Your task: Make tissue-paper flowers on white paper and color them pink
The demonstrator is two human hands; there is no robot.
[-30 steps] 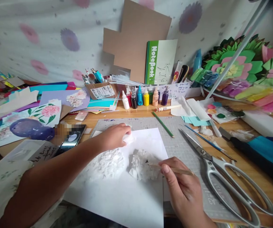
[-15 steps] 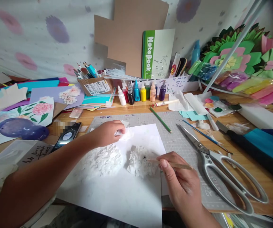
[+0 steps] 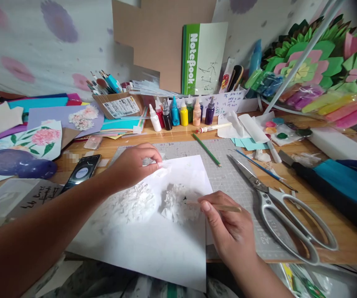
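My left hand (image 3: 135, 162) pinches a small white paper piece (image 3: 160, 164) at the top left of a white sheet (image 3: 153, 244). Two white paper flowers lie on that sheet: a flatter one (image 3: 131, 203) on the left, a fluffier one (image 3: 178, 203) on the right. My right hand (image 3: 229, 231) grips a thin wooden stick (image 3: 218, 205) whose tip touches the right flower. The sheet rests on a grey cutting mat (image 3: 234, 182).
Large silver scissors (image 3: 283, 211) lie right of my right hand. A green pencil (image 3: 207, 150) and blue brush (image 3: 260, 166) rest on the mat. Paint bottles (image 3: 181, 114), a green notebook (image 3: 203, 58), a phone (image 3: 81, 171) and coloured papers crowd the wooden desk.
My left hand has lifted slightly off the sheet and now pinches the small paper piece between its fingertips. The right hand stays with the stick at the flower. The view has tilted down.
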